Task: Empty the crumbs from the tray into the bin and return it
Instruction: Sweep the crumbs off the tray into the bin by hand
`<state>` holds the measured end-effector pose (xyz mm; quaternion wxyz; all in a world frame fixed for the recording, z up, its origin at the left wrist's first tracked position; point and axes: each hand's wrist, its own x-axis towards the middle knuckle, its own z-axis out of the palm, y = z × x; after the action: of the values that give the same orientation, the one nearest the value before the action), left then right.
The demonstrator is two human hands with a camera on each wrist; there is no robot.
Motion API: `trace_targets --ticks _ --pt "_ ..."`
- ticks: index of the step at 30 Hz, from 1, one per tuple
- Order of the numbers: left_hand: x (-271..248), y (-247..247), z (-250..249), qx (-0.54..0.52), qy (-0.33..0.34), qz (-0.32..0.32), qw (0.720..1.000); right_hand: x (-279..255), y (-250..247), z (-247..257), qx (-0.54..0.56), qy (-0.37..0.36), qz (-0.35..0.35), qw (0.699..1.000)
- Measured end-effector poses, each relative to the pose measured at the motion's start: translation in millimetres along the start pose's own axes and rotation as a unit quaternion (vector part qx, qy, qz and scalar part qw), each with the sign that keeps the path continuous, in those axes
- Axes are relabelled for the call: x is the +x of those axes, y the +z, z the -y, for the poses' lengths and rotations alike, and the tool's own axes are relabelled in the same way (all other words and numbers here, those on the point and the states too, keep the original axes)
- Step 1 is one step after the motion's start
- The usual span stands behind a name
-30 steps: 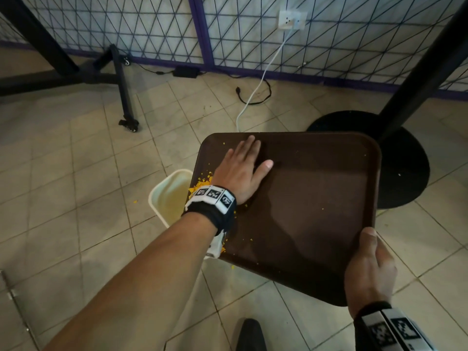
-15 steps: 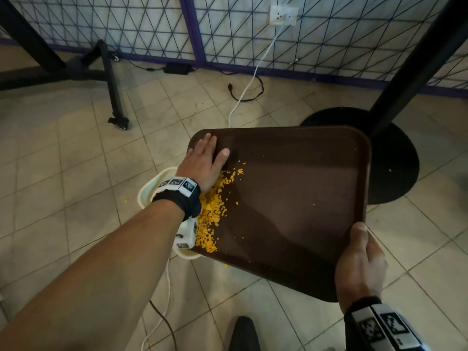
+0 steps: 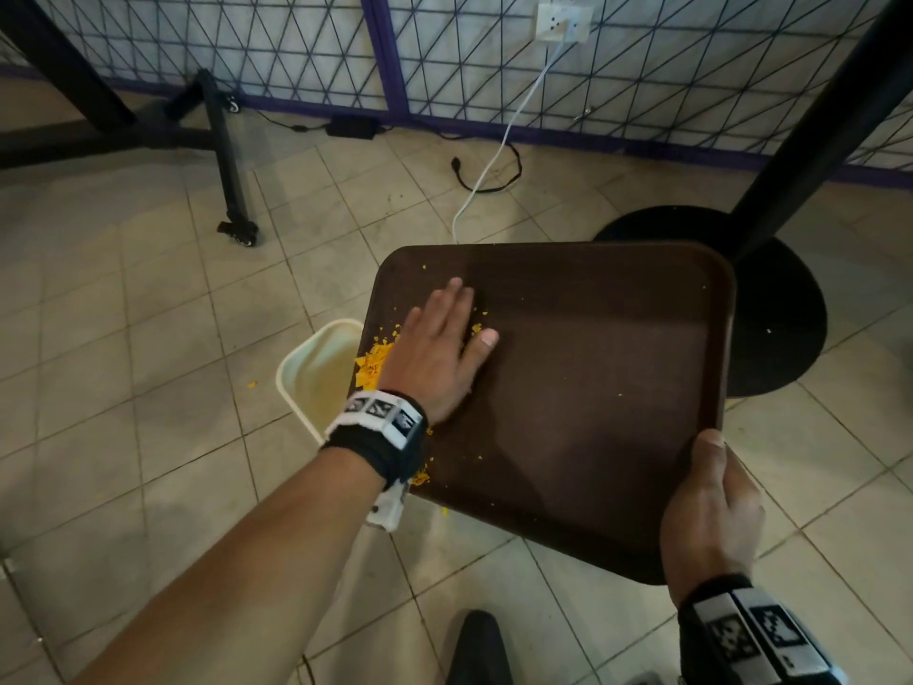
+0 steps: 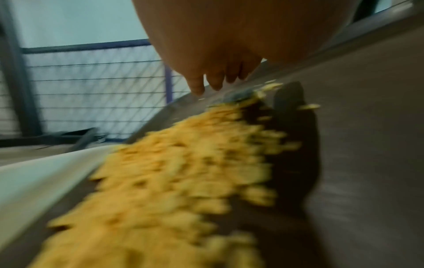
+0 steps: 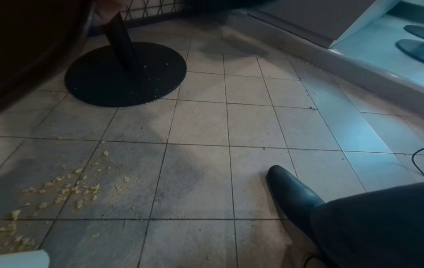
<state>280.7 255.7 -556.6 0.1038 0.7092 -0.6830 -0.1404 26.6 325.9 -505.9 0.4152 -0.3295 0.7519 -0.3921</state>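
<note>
A dark brown tray (image 3: 593,388) is tilted over a cream bin (image 3: 316,373) on the floor, its left edge above the bin's mouth. My right hand (image 3: 711,506) grips the tray's near right corner, thumb on top. My left hand (image 3: 439,348) lies flat on the tray's left part with straight fingers, pressing against yellow crumbs (image 3: 373,365) piled at the left edge. In the left wrist view the crumbs (image 4: 174,177) are blurred, sliding along the tray (image 4: 367,145) beside the bin's rim (image 4: 34,177), under my fingers (image 4: 197,85).
A black round table base (image 3: 770,309) with its post stands right behind the tray. A white cable (image 3: 494,155) and black cord run from a wall socket. A wheeled black stand (image 3: 232,190) is at left. Spilled crumbs (image 5: 57,188) lie on the tiles near my shoe (image 5: 291,188).
My left hand swept from the tray's far left corner back toward the middle left, and the exposed crumb pile is now mostly covered by it or gone over the edge. The right hand kept its grip.
</note>
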Motion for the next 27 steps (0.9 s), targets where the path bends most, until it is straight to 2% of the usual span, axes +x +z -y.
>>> trace_targets --ticks 2,4,6,10,13,17,22,27 --pt "-7.0 6.4 -26.0 0.020 0.057 0.003 0.998 -1.4 2.0 -0.2 0.002 -0.001 -0.001 1.000" --pt "-14.2 17.6 -38.4 0.054 0.072 0.025 0.996 -2.2 3.5 -0.8 -0.001 0.000 -0.005 1.000" --pt "-22.3 26.7 -30.2 0.075 0.039 0.044 0.995 -3.4 4.4 -0.8 -0.004 0.001 -0.008 1.000" --pt "-47.4 35.0 17.3 0.088 -0.055 0.068 0.992 -2.6 3.6 -1.9 -0.006 0.000 -0.009 1.000" --pt "-60.1 28.7 40.5 0.095 -0.059 0.062 0.992 -2.2 3.1 -2.4 -0.006 -0.003 -0.010 1.000" --pt "-28.6 10.1 55.0 0.032 -0.083 0.017 0.996 -1.7 3.1 -3.9 -0.010 -0.007 -0.013 1.000" --pt "4.6 1.5 76.9 0.034 -0.106 0.070 0.991 -1.1 2.6 -3.6 -0.006 -0.015 -0.013 1.000" --pt "-29.3 12.9 77.5 0.024 -0.108 0.081 0.991 0.4 5.1 -8.8 -0.012 -0.020 -0.016 1.000"
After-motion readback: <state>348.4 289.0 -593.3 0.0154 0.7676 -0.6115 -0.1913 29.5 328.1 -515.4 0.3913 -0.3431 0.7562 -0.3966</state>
